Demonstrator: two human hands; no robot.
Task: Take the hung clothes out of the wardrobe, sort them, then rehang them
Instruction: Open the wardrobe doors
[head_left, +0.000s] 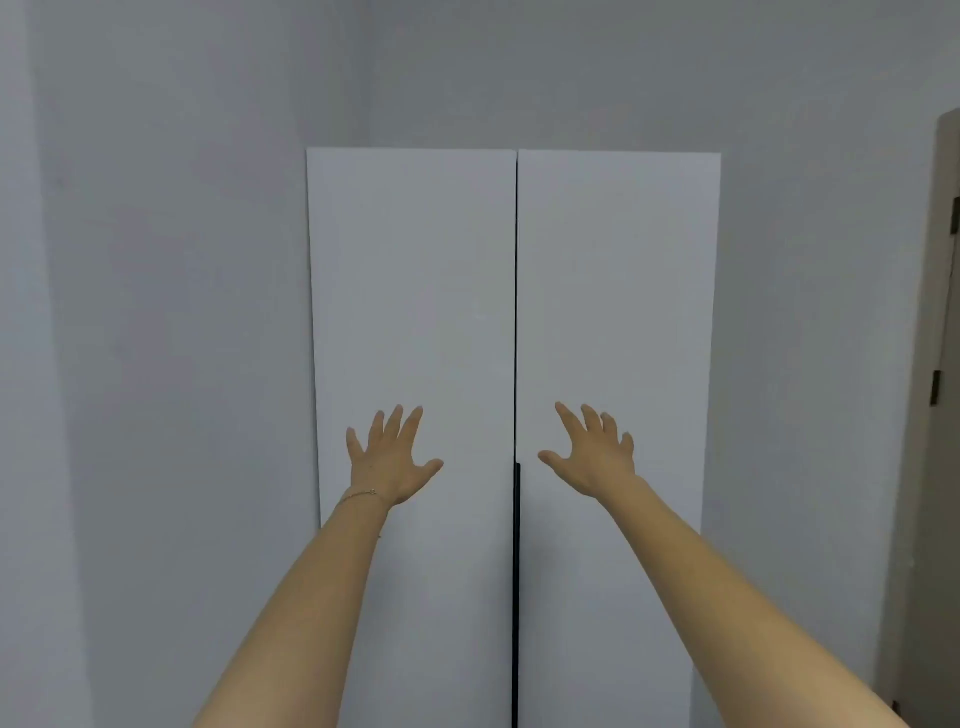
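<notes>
A tall white wardrobe (514, 260) stands straight ahead with both doors closed, a thin dark gap running down the middle between them. My left hand (389, 460) is stretched out in front of the left door (415, 286), fingers spread and holding nothing. My right hand (592, 457) reaches toward the right door (618, 286) the same way, fingers spread and empty. Whether either palm touches its door cannot be told. The clothes are hidden behind the doors.
Plain grey-white walls (182, 312) surround the wardrobe on the left and behind. At the far right edge stands a beige room door (935, 415) with dark hinges.
</notes>
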